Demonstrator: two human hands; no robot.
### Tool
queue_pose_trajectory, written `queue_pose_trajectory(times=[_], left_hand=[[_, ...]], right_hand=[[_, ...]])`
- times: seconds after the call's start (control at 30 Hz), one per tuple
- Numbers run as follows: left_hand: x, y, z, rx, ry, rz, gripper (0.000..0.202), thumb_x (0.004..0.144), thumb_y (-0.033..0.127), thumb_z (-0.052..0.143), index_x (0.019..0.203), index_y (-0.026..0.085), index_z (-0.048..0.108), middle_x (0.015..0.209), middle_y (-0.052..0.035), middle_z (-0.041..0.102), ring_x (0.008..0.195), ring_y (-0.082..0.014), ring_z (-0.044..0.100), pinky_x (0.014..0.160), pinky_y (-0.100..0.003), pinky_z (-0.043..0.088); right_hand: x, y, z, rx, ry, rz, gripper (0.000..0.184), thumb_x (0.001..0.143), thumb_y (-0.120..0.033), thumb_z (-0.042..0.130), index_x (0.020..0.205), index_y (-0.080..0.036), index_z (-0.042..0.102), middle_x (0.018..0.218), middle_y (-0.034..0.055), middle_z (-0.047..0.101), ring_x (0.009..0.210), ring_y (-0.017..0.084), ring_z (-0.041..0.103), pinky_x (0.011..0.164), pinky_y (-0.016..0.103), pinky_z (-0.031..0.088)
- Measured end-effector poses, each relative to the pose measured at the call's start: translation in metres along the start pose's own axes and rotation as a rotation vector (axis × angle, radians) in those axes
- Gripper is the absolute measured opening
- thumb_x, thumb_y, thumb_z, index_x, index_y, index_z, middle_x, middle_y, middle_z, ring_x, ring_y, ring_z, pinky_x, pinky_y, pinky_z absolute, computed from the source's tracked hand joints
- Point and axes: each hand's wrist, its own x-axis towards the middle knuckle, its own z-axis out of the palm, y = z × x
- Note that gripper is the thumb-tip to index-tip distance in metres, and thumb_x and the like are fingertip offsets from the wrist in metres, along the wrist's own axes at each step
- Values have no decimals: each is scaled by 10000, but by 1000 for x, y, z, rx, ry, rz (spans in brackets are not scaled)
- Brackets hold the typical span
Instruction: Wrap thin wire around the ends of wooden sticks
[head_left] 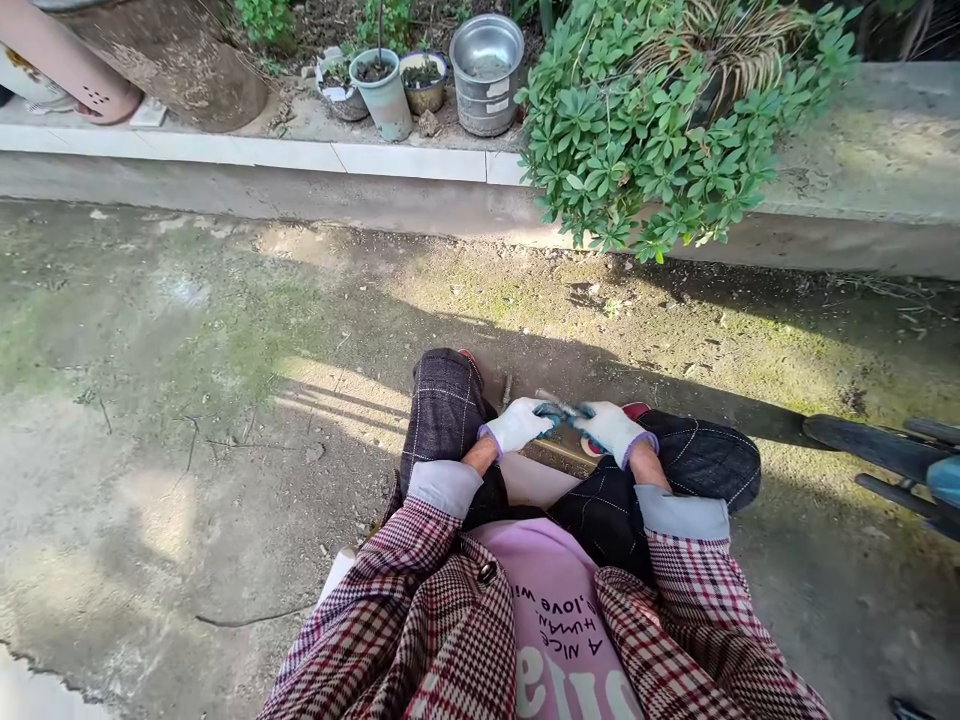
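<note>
My left hand (519, 424) and my right hand (613, 430) wear white gloves with blue-green palms and purple cuffs. They meet between my knees, fingers closed on a thin greyish rod-like piece (561, 405). Its exact kind is too small to make out. Just beyond my left hand a short grey stick-like thing (508, 388) points up from the ground. Below the hands runs a thin yellowish strip (562, 453). Close by my right hand is a small round red-and-white thing (595, 446), partly covered by the glove.
A tiled ledge (412, 162) crosses ahead, bearing a metal pot (487, 100), a pale plant pot (384, 100) and a leafy bush (645, 150) that hangs over its edge. Dark wheeled equipment (885, 450) stands at the right. Twigs (251, 620) lie on the ground.
</note>
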Motion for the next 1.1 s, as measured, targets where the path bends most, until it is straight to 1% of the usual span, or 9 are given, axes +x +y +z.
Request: queue_pose_trajectory(times=[0.1, 0.17, 0.3, 0.47, 0.63, 0.7, 0.8, 0.9, 1.1], left_hand=[[4, -3, 7, -90, -4, -20, 217, 744, 198, 675, 925, 103, 748, 730, -9, 672, 636, -96, 543, 598, -216, 388], [9, -3, 9, -201, 16, -22, 227, 738, 201, 687, 934, 98, 740, 754, -25, 692, 665, -107, 578, 625, -222, 421], [15, -2, 5, -274, 62, 3, 211, 691, 228, 758, 859, 102, 745, 801, -39, 726, 737, -120, 598, 702, -238, 466], [13, -5, 0, -323, -26, 63, 289, 621, 278, 854, 829, 108, 747, 875, -71, 756, 853, -162, 647, 859, -288, 502], [18, -16, -1, -240, -18, 5, 250, 656, 273, 831, 784, 109, 692, 755, -23, 692, 728, -131, 600, 781, -294, 494], [22, -18, -4, -131, 44, 32, 163, 684, 228, 773, 759, 111, 688, 706, 3, 651, 681, -105, 536, 715, -256, 443], [26, -19, -11, -97, 176, 92, 113, 684, 203, 724, 735, 122, 665, 685, 23, 605, 672, -92, 479, 682, -235, 398], [26, -18, -16, -125, 170, 90, 129, 649, 200, 719, 706, 136, 622, 691, 24, 591, 688, -97, 478, 681, -229, 396], [26, -22, -17, 21, 147, 113, 78, 716, 201, 669, 749, 132, 649, 718, 22, 612, 707, -108, 507, 721, -238, 428]], right_hand=[[6, 5, -2, 81, 108, 79, 173, 882, -311, 686, 787, -171, 649, 660, 13, 637, 599, 153, 600, 531, 265, 486], [7, 7, -1, 262, 179, 102, 227, 807, -378, 716, 736, -194, 603, 556, -33, 558, 481, 117, 506, 438, 247, 405], [6, 9, 5, 581, 216, 77, 367, 638, -486, 796, 728, -205, 578, 534, -56, 532, 421, 83, 428, 372, 223, 350], [7, 14, 5, 743, 250, 90, 418, 613, -498, 827, 791, -208, 585, 552, -50, 550, 392, 84, 423, 326, 227, 355], [-5, 6, -7, 886, 312, 52, 424, 610, -467, 846, 822, -201, 594, 554, -58, 534, 415, 81, 436, 346, 216, 366], [-16, 0, -11, 907, 248, 27, 430, 614, -472, 842, 843, -198, 602, 555, -60, 532, 418, 82, 441, 349, 213, 361], [-32, -5, -13, 763, -61, -26, 403, 644, -474, 832, 826, -183, 621, 556, -51, 551, 401, 78, 435, 348, 214, 353], [-38, -3, -8, 514, -328, -85, 359, 664, -451, 831, 759, -163, 639, 554, -44, 551, 414, 73, 447, 365, 204, 345], [-28, 7, -5, 260, -446, -99, 398, 665, -515, 800, 760, -157, 654, 566, -43, 554, 445, 82, 451, 407, 219, 333]])
